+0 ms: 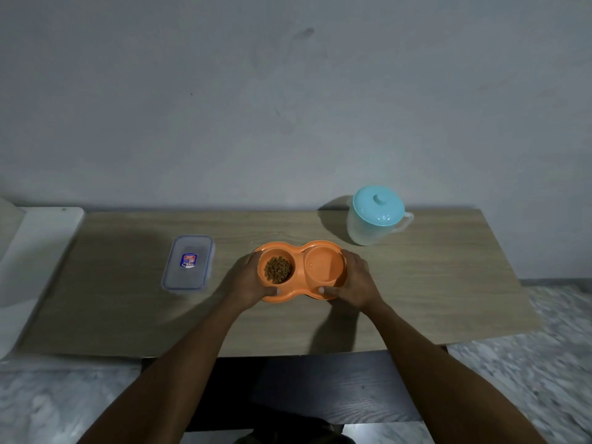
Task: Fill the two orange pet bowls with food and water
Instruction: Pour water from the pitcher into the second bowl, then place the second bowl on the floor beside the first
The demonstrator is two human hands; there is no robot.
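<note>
L hand (248, 278) + R hand (357, 280) each grip one end of orange double bowl (301, 249), mid table (432, 283); kibble (278, 269) in left well; right well contents unclear; jug (374, 216) behind-right; container (188, 262) to the left.

Orange twin bowl (301, 251), L side – kibble (278, 270) (flat)

A single wide-angle view from head height looks forward and down across the wooden tabletop (432, 299) from its near edge. It faces the grey wall (288, 107), which fills the upper half. Both forearms enter from the bottom. The left hand (248, 280) and right hand (358, 280) each grip an end of the orange double bowl (323, 267) at arm's length, near frame centre. Mottled floor (528, 363) shows at both lower sides.
</note>
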